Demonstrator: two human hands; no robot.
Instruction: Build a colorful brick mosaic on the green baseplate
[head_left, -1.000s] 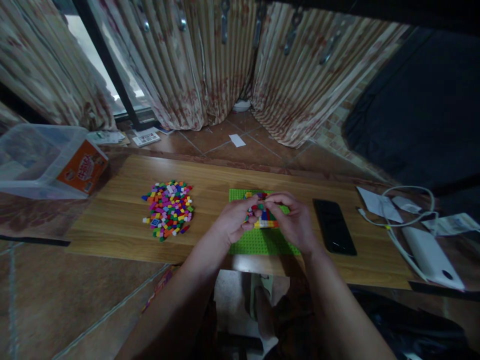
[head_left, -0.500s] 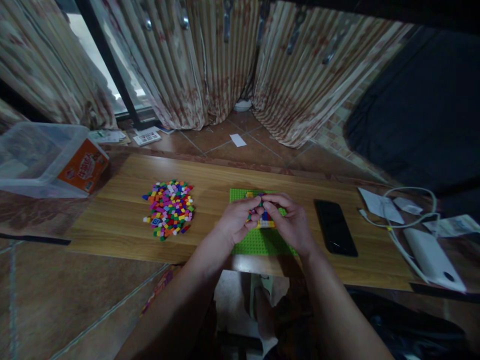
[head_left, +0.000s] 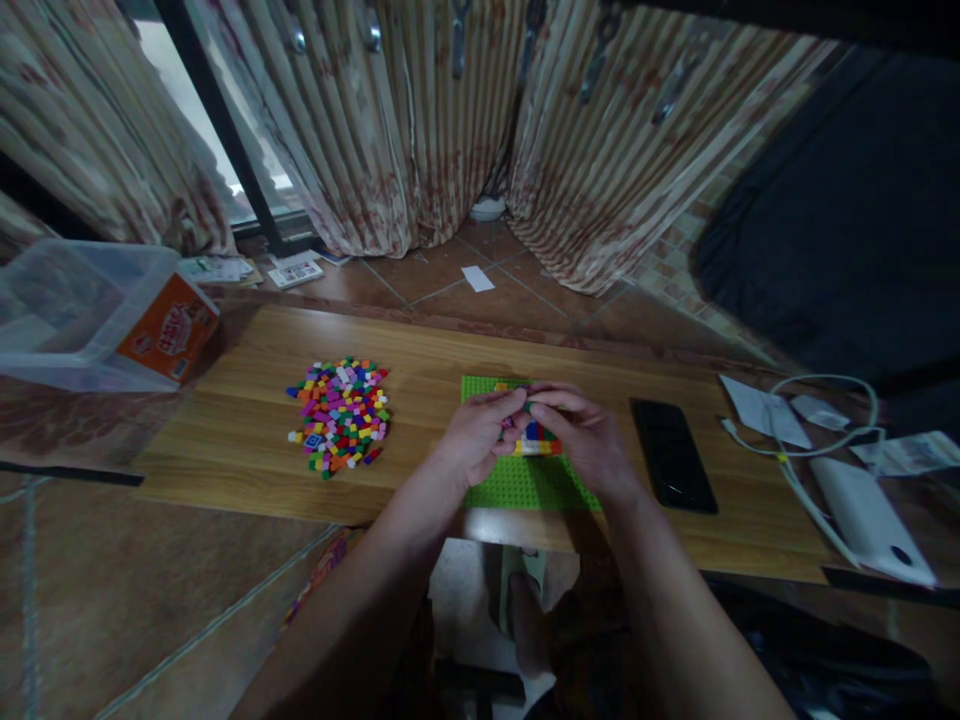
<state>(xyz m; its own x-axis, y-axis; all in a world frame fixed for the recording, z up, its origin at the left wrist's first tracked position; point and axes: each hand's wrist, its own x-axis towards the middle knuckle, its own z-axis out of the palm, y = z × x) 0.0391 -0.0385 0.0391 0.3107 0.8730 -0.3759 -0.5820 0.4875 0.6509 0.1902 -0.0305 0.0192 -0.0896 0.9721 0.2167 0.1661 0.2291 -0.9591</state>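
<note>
My left hand (head_left: 476, 435) and my right hand (head_left: 589, 440) meet above a green studded baseplate (head_left: 529, 490). My left fingers are closed, with small pinkish toy bricks (head_left: 508, 422) partly showing among them. Thumb and forefinger of my right hand pinch a small green toy brick (head_left: 529, 407), close to the left fingertips. Beneath the hands lies a block of multicoloured bricks (head_left: 538, 448) on the baseplate, with yellow, white, red and blue parts visible. Much of this block is hidden by my fingers.
A pile of loose coloured bricks (head_left: 345, 415) lies left on the wooden table (head_left: 420, 350). Right of the baseplate is a black phone (head_left: 673, 455). Farther right are a white power bank (head_left: 870, 520) and cable. A clear plastic bin (head_left: 90, 320) stands at far left.
My right fingers have shifted slightly, showing the green brick and more of the block's right side. My left hand stays nearly in place. The view has moved a little.
</note>
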